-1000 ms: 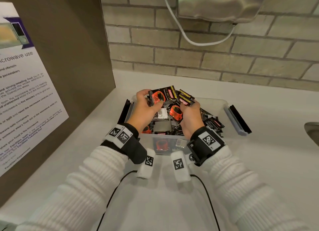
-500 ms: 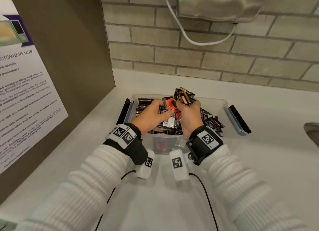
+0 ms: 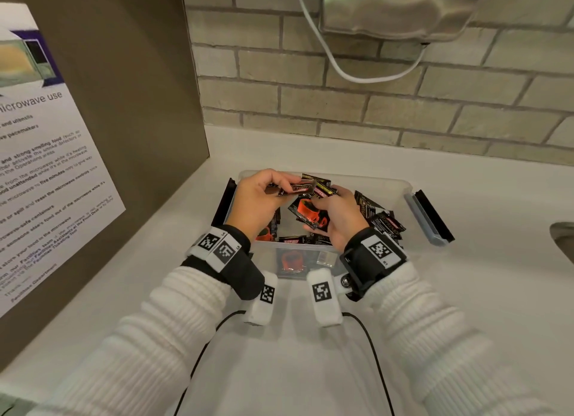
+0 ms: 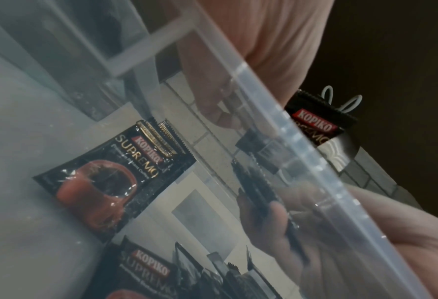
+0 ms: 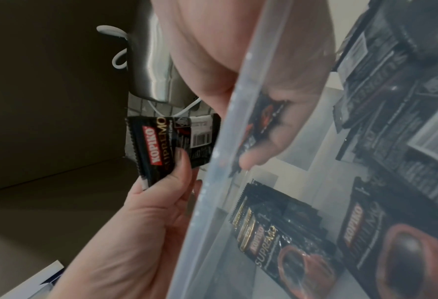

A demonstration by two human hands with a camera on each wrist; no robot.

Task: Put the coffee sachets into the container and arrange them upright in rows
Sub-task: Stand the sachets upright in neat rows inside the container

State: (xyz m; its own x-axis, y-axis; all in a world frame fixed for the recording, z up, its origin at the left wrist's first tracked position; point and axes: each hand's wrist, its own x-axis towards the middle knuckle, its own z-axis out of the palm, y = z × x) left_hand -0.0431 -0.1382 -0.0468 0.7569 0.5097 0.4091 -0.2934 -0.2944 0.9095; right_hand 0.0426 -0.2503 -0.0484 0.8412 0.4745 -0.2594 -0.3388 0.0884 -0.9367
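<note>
A clear plastic container (image 3: 400,185) stands on the white counter with several black Kopiko coffee sachets (image 3: 383,221) lying loose in its right part. My left hand (image 3: 281,187) is over its back left and pinches a flat sachet (image 3: 299,188) by one end; the right wrist view shows that sachet (image 5: 161,145) above the rim (image 5: 213,178). My right hand (image 3: 316,212) is beside it, gripping a small bundle with an orange-cup sachet (image 3: 310,215) in front. More sachets (image 4: 105,178) lean on the near wall.
Two black-and-grey lid clips (image 3: 430,216) stick out from the container's ends. A brown panel with a microwave notice (image 3: 46,167) closes the left side. A brick wall (image 3: 372,105) stands behind, and a sink edge (image 3: 563,238) lies at far right.
Both hands have come down from above the container to its rim. The left hand joined the right hand's bundle, then drew a sachet off to the left.
</note>
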